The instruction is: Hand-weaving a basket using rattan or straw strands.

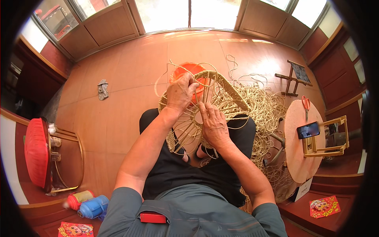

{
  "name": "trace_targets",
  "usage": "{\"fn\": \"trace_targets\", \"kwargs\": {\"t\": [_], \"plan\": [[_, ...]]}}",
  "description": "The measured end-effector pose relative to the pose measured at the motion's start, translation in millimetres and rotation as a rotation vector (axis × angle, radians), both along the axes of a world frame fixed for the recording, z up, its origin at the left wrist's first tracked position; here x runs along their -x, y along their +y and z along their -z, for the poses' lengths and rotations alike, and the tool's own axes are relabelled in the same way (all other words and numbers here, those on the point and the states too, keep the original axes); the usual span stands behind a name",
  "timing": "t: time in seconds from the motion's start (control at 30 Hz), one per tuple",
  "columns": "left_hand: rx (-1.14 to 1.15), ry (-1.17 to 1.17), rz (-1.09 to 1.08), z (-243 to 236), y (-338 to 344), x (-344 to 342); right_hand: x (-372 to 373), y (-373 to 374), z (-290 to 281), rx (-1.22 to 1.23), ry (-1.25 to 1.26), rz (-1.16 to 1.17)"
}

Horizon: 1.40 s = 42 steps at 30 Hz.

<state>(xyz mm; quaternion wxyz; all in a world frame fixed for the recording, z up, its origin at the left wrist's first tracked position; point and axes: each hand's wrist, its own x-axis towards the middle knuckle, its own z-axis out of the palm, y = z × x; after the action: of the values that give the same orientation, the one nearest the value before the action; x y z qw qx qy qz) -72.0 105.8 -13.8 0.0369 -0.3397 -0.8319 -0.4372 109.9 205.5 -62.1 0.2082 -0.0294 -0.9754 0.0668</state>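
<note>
A partly woven straw basket frame (227, 93) with bare spokes rests on my lap. My left hand (180, 93) grips its upper rim, fingers curled over the spokes. My right hand (213, 123) pinches a straw strand among the spokes at the frame's middle. An orange round basin (185, 69) shows behind the frame, partly hidden by my left hand.
A heap of loose straw cord (265, 106) lies on the wooden floor to the right. A round wooden stool top (300, 150) carries red scissors (306, 104) and a phone (308, 130). A grey rag (103, 89) lies left. Bottles (89, 203) and a red lid (36, 152) sit at lower left.
</note>
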Motion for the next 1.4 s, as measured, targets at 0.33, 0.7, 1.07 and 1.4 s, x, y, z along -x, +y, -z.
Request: {"fn": "trace_targets", "kwargs": {"t": [0.33, 0.7, 1.07, 1.4], "plan": [[0.024, -0.218, -0.041, 12, -2, -21, 1, -1, 2, 0.052, 0.045, -0.019], [-0.517, -1.084, 0.115, 15, -109, -108, 21, 8, -10, 0.257, 0.262, -0.094], [-0.641, -0.819, -0.232, -21, -237, 40, 35, -1, -18, 0.367, 0.167, 0.082], [-0.1, 0.038, -0.032, -58, -140, -29, 44, -1, -13, 0.393, 0.208, 0.104]]}}
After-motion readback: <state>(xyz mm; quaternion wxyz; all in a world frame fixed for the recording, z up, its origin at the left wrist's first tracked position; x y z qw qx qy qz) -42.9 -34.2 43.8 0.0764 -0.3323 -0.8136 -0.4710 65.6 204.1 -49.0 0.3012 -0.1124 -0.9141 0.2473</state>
